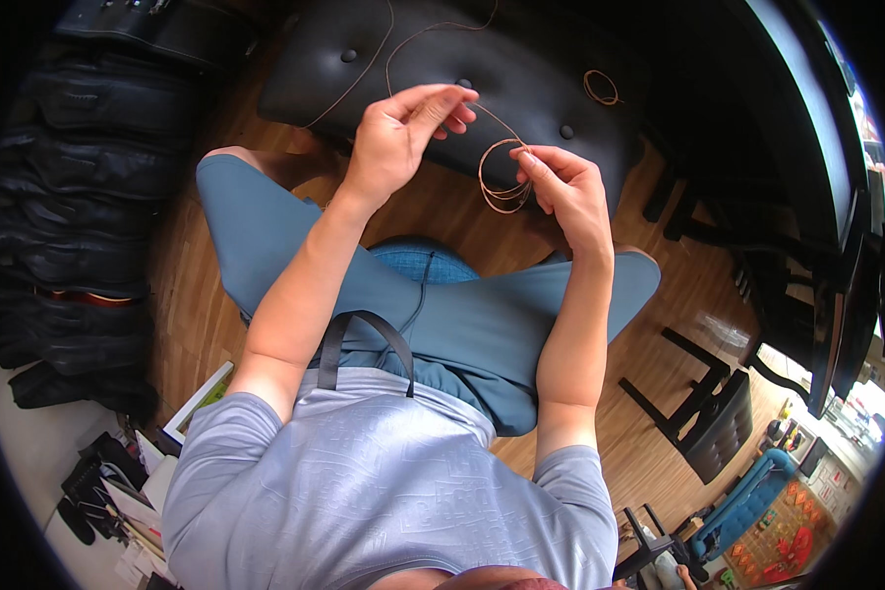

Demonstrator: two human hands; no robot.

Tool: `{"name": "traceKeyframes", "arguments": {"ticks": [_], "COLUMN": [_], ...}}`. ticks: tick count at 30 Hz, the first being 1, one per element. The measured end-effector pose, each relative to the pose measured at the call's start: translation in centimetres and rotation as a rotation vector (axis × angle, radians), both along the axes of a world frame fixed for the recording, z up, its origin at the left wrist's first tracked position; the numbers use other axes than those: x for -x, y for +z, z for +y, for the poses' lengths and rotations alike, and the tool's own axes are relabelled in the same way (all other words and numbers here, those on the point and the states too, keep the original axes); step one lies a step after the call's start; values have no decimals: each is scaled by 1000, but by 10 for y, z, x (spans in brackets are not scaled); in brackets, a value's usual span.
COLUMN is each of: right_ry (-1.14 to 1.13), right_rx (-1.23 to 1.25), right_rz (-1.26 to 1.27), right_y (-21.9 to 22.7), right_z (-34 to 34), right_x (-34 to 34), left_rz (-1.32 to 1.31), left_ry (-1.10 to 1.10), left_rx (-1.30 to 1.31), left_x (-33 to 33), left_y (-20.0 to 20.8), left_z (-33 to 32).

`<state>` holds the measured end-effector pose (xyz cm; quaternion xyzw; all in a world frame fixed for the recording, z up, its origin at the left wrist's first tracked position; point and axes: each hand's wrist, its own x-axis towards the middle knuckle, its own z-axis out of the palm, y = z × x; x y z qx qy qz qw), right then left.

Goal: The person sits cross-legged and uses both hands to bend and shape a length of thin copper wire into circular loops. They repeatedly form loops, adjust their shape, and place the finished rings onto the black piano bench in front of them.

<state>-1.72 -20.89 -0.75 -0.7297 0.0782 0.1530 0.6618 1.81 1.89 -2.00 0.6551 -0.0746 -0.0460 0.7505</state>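
Note:
A thin copper-coloured wire (499, 120) runs between my two hands above a black padded bench (413, 59). My left hand (393, 143) has its thumb and forefinger pinched on the wire, with the other fingers curled. Lower and to the right, my right hand (567, 192) pinches a small coil (481, 177) of the same wire, its loops hanging left of the fingertips. A loose length (388, 64) curves over the bench and disappears behind my left hand. On the bench's right part lies another wire ring (605, 101).
Another loose strand (369, 69) crosses the bench's left side. My knees flank the bench's near edge, and I sit on a blue round seat (423, 258). Black cases (79, 197) line the left. Dark furniture (787, 118) and a black chair (713, 423) stand at right.

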Motion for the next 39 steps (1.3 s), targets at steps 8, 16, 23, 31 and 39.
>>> {"name": "traceKeyframes", "arguments": {"ticks": [8,16,23,31,39], "right_ry": [-4,-12,-89,-85,-66], "right_rx": [-45,6,-115,-167,-333], "right_rz": [-6,-63,-62,-66,-38], "right_y": [-5,-9,-5,-2,-5], "right_z": [-9,-13,-23,-22,-23], "right_x": [-3,-3,-3,-1,1], "left_rz": [242,144,166,70,183], "left_ry": [56,-110,-378,-209,-211], "left_rx": [404,204,192,-162,-283], "left_x": [-7,-10,-9,1,-2], "left_y": [0,5,11,7,-8], "left_z": [11,22,31,5,4]}}
